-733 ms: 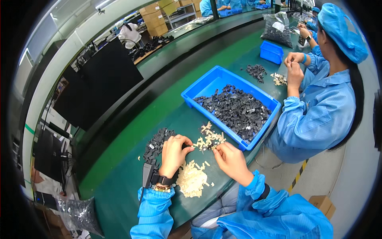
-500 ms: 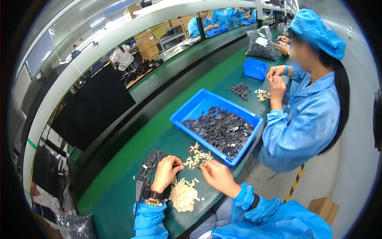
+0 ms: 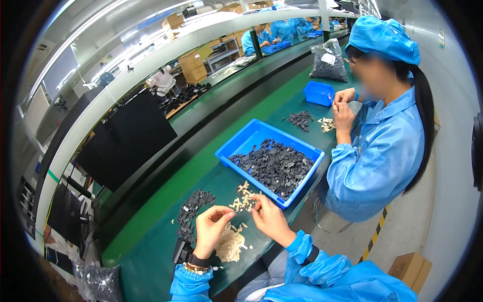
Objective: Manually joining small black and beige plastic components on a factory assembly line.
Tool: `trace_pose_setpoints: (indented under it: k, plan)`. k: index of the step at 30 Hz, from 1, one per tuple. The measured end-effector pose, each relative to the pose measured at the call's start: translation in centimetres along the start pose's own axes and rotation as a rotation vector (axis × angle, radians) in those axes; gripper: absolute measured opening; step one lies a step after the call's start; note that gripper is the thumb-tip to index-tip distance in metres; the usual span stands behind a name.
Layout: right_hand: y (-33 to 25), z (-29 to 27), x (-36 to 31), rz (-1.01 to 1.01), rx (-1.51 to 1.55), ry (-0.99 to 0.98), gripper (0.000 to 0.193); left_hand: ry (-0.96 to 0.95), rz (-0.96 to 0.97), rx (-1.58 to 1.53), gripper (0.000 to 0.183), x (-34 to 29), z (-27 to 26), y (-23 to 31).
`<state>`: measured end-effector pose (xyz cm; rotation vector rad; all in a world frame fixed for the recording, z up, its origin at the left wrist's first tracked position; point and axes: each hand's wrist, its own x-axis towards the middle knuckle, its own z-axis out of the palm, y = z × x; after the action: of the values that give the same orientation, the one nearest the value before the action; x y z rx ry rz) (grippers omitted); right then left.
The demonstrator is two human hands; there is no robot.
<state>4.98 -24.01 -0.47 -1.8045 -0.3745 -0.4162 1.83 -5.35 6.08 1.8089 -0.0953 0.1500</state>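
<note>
My left hand [image 3: 211,230] is closed in a pinch at the upper end of a heap of small cream-coloured pieces [image 3: 230,246]. Whatever lies between its fingertips is too small to make out. My right hand [image 3: 270,220] also pinches, its fingertips beside a looser scatter of cream pieces [image 3: 242,197]; anything it grips is too tiny to name. Left of my left hand lies a pile of small black pieces [image 3: 190,214]. Beyond my right hand stands a blue bin [image 3: 240,146] with many loose black pieces [image 3: 275,165] in it.
A co-worker in blue [image 3: 387,133] sits at the right, handling small pieces beside black [image 3: 301,121] and cream [image 3: 327,124] piles. Farther off are a small blue tray [image 3: 319,94] and a filled clear bag [image 3: 329,63]. Another bag [image 3: 103,284] lies lower left.
The whole view has shifted slightly. My right hand has moved a little away from me, near the cream scatter. My left hand has barely moved. The co-worker's head has shifted left.
</note>
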Motion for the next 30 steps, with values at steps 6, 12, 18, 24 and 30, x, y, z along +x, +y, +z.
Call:
trace_pose_setpoints:
  k: [6, 12, 18, 24, 30]
  plan:
    - [-3.2, -1.6, -2.1, -0.022, 0.314, -0.095, 0.013, 0.065, -0.146, -0.394, 0.012, -4.5, 2.6, 1.7]
    - [-5.6, -1.9, -4.7, -0.02, 0.397, -0.204, 0.007, 0.099, -0.195, -0.541, 0.011, -8.4, 4.1, 2.2]
    - [-5.6, -2.1, -6.3, 0.047, 0.375, -0.294, 0.006, 0.19, -0.226, -0.568, 0.013, -11.4, 4.8, 1.2]
    - [-6.5, -0.6, -6.8, -0.005, 0.167, -0.163, 0.009, 0.299, -0.228, -0.551, 0.013, -12.2, 4.8, -0.2]
    - [-6.2, 0.3, -6.2, -0.198, 0.038, -0.222, 0.013, 0.378, -0.197, -0.448, 0.014, -12.0, 4.4, -1.0]
